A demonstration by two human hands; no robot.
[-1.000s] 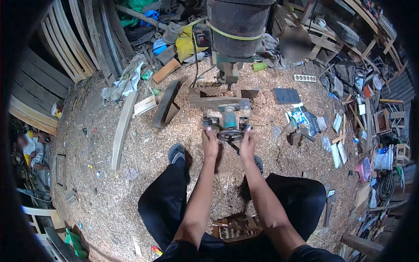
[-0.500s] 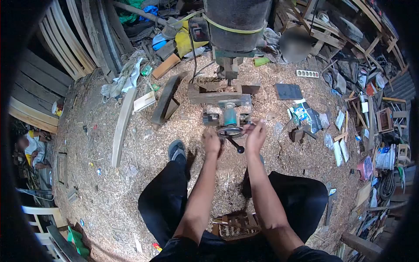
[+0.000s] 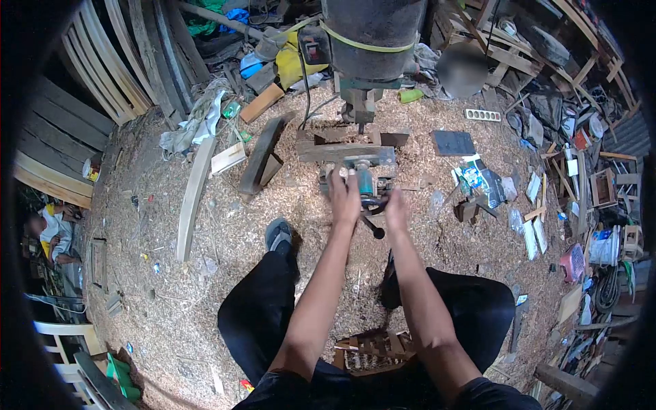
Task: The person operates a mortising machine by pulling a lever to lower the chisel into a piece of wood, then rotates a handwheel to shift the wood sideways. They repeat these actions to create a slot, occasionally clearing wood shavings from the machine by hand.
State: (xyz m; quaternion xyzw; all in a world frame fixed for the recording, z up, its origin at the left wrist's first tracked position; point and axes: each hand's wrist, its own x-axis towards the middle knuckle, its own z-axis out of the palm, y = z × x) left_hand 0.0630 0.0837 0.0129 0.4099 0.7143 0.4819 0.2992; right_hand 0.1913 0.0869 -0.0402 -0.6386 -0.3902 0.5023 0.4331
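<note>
Two bare hands are working at a green-painted vise (image 3: 367,183) set low over a shavings-strewn floor (image 3: 164,287), its dark handwheel (image 3: 372,202) facing the person on the near side. The left hand (image 3: 345,196) is lying along the vise's left side, fingers pointing forward and slightly parted; whether it is gripping anything cannot be told. The right hand (image 3: 396,213), blurred, is standing half open at the vise's near right, close beside the handwheel; whether it is touching the rim is unclear. A black-knobbed lever (image 3: 378,233) is jutting from the vise toward the person. Just beyond the vise, a wooden workpiece (image 3: 335,154) is lying crosswise, a tool bit (image 3: 361,128) pointing down close to it, while a dark drum-shaped housing (image 3: 372,27) banded with a yellow strap (image 3: 369,47) is looming above and beyond. Left of the vise, a dark timber (image 3: 262,154) and a pale curved plank (image 3: 193,205) are lying on the shavings; to its right, a dark slab (image 3: 454,143) is lying flat. Far left of the vise, another person (image 3: 56,231) is partly showing.
</note>
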